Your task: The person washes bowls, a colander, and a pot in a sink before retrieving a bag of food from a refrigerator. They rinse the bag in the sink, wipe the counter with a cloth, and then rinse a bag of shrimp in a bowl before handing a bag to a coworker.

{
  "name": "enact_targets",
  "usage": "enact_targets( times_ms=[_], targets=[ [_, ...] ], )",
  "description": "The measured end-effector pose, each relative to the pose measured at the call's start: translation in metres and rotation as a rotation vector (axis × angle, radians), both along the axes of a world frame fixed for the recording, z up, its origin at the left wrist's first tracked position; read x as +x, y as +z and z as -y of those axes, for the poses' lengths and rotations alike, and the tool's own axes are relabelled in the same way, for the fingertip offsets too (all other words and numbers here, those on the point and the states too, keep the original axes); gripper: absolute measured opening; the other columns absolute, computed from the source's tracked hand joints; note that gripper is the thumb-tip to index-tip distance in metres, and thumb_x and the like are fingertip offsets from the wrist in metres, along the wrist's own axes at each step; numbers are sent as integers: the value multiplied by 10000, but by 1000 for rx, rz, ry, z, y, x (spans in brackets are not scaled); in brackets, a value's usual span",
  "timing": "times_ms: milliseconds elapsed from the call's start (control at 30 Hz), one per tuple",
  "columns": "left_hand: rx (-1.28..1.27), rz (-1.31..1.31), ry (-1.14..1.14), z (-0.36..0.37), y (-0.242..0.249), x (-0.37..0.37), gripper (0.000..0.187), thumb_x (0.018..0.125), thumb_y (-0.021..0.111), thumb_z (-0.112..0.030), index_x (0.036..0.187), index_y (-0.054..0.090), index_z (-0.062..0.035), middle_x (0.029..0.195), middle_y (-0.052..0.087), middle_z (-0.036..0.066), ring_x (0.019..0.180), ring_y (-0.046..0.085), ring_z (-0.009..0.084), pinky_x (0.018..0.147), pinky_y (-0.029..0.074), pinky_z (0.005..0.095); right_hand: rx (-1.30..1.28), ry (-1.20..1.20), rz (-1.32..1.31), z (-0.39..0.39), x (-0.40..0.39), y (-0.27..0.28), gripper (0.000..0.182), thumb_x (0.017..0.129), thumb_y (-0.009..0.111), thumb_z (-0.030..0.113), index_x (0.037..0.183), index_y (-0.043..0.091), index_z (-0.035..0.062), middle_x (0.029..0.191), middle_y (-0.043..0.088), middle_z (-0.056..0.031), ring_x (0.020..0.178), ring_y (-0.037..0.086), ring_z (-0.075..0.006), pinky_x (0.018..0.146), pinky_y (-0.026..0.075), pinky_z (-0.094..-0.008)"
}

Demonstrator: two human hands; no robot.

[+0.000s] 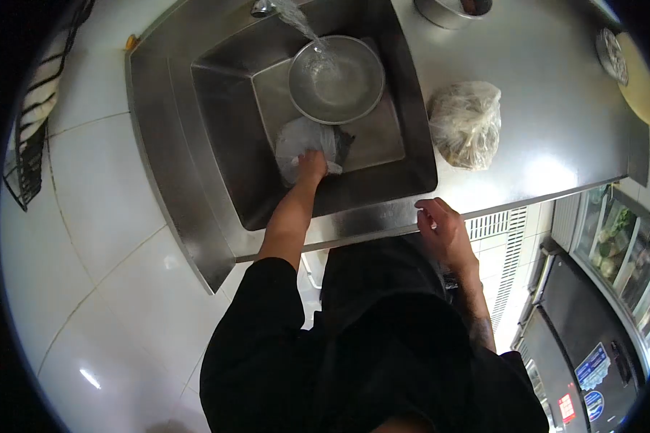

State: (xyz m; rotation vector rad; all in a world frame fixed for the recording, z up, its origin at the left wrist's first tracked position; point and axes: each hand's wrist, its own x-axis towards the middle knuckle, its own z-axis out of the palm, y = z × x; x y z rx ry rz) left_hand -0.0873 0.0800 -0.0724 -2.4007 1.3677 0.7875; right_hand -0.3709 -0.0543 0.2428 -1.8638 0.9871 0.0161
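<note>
My left hand [312,166] reaches into the steel sink [256,108], its fingers closed on a crumpled, translucent plastic bag [295,137]. Something dark shows at the bag's right side; I cannot make out what it is. Just beyond the bag stands a round metal bowl [361,97], with water [296,18] from the faucet [262,8] pouring into it. My right hand [444,229] hovers by the counter's front edge, fingers loosely bent and apart, with nothing visible in them.
A knotted clear plastic bag [469,126] with pale contents sits on the steel counter [549,86] right of the sink. Farther back is a metal pot [451,13]. A yellowish round item [643,79] lies at far right. A glass-fronted fridge [621,245] stands lower right.
</note>
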Motion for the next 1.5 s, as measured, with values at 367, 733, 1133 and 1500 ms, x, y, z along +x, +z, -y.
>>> enact_targets(
  times_ms=[367,733,1133,1500],
  targets=[
    [-399,-591,958,-51,51,72,340,850,572,-267,906,597,67,896,623,131,813,555,220,764,413,333,-85,88,100,-2,49,-35,132,797,574,48,925,581,16,808,581,-154,701,601,-337,621,490,-411],
    [-1057,-895,1549,-139,168,59,25,761,597,-47,777,580,-37,756,542,30,761,529,154,701,432,304,-102,214,150,-24,71,-102,140,789,568,62,918,606,23,832,595,-156,779,598,-362,665,489,-438],
    [-1119,-758,1403,-27,261,28,169,811,618,-121,692,550,-23,667,516,-14,604,480,97,549,408,282,-317,371,485,-45,207,-100,270,776,642,261,895,612,21,952,578,-113,945,560,-291,803,477,-404],
    [-1244,-892,1341,59,232,46,85,791,571,-52,730,558,6,715,540,0,647,487,95,573,398,278,-566,198,427,35,264,-102,231,691,649,72,898,550,51,941,565,-126,862,579,-344,734,489,-427]
  ],
)
